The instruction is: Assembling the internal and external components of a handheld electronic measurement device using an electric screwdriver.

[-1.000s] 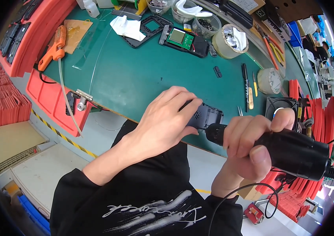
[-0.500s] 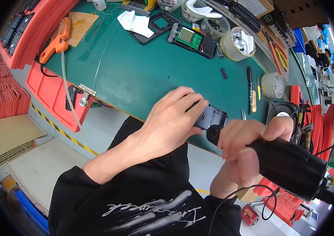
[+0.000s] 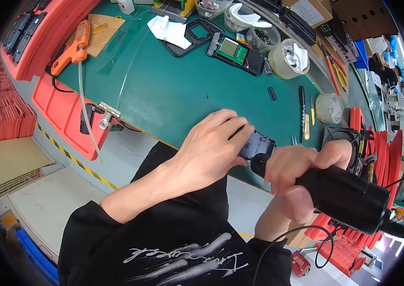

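Note:
Near the front edge of the green bench, my left hand (image 3: 207,148) is closed around a small dark grey plastic housing (image 3: 262,143) with a patch of small holes. Its fingers cover the housing's left part. My right hand (image 3: 287,167) grips a black corded electric screwdriver (image 3: 347,195) by its neck, with the thick body slanting down to the right. The tool's round nose meets the near edge of the housing; its bit cannot be made out.
An opened device with a green circuit board (image 3: 232,51) lies at the back, beside a dark frame (image 3: 190,38) and white cloth (image 3: 168,31). An orange glue gun (image 3: 75,50) is at the left. To the right are a marker (image 3: 302,107), a knife (image 3: 312,112) and a tub (image 3: 287,59).
Both hands keep their grips. The screwdriver's rear end has risen slightly and shifted left. The bench scene has moved a little down in view.

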`<action>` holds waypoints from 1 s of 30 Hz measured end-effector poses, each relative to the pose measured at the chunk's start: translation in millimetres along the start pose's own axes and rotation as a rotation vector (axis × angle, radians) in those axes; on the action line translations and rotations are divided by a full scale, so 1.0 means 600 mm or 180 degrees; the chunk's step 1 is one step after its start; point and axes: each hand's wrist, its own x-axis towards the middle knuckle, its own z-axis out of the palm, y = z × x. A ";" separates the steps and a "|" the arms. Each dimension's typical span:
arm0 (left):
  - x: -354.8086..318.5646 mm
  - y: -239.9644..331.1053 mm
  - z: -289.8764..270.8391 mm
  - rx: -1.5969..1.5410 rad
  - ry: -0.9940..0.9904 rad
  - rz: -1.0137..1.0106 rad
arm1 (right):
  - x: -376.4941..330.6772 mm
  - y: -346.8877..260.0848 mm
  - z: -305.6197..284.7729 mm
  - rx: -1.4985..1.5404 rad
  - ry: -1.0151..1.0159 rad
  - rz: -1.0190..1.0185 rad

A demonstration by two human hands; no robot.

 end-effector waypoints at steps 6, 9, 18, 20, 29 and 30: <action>0.000 0.001 -0.002 0.0044 -0.0029 0.0017 | 0.013 -0.018 -0.012 0.0861 0.0414 -0.0160; 0.002 0.001 -0.004 0.0238 0.0088 0.0207 | 0.050 -0.017 -0.014 0.1044 0.0675 -0.0548; -0.037 -0.006 -0.037 0.0101 0.0867 -0.0076 | 0.131 0.122 0.039 0.0970 0.1254 -0.0393; -0.038 -0.011 -0.045 0.0062 0.1093 -0.0324 | 0.130 0.137 0.042 0.0880 0.1212 -0.0431; -0.032 -0.025 -0.058 0.0388 0.1516 -0.0662 | 0.099 0.082 0.038 0.0972 0.0713 -0.0539; -0.030 -0.025 -0.058 0.0387 0.1519 -0.0667 | 0.094 0.070 0.036 0.1031 0.0593 -0.0532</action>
